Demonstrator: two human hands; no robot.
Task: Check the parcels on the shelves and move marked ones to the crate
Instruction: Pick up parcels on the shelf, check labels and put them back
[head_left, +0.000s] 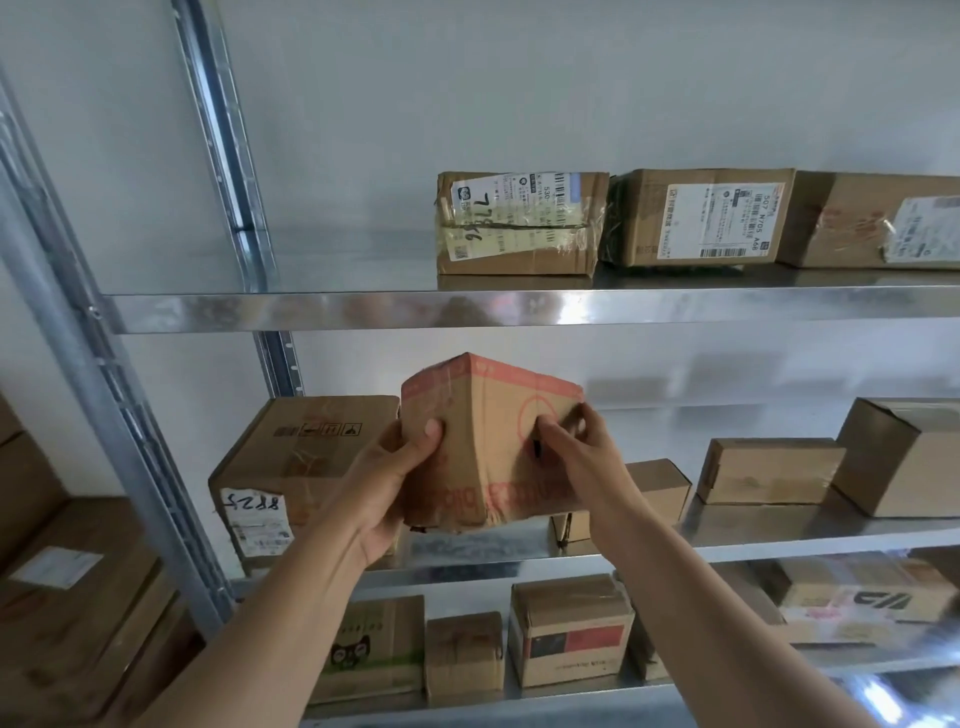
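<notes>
Left hand (395, 467) grip tight on left side of brown cardboard box with red print (493, 467), thumb on front. Right hand (576, 457) grip curled on box's right face; small dark thing by thumb, cannot tell what. Box up in air, corner toward camera, in front of middle shiny metal shelf (753, 527). Behind, left: big brown parcel with scribbled white label (291, 457). Top metal shelf (363, 312): row of brown parcels with white labels (701, 218).

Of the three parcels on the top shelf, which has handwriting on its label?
The leftmost parcel: black marker digits are scrawled across its white label. The middle parcel and the right parcel show only printed text.
</notes>
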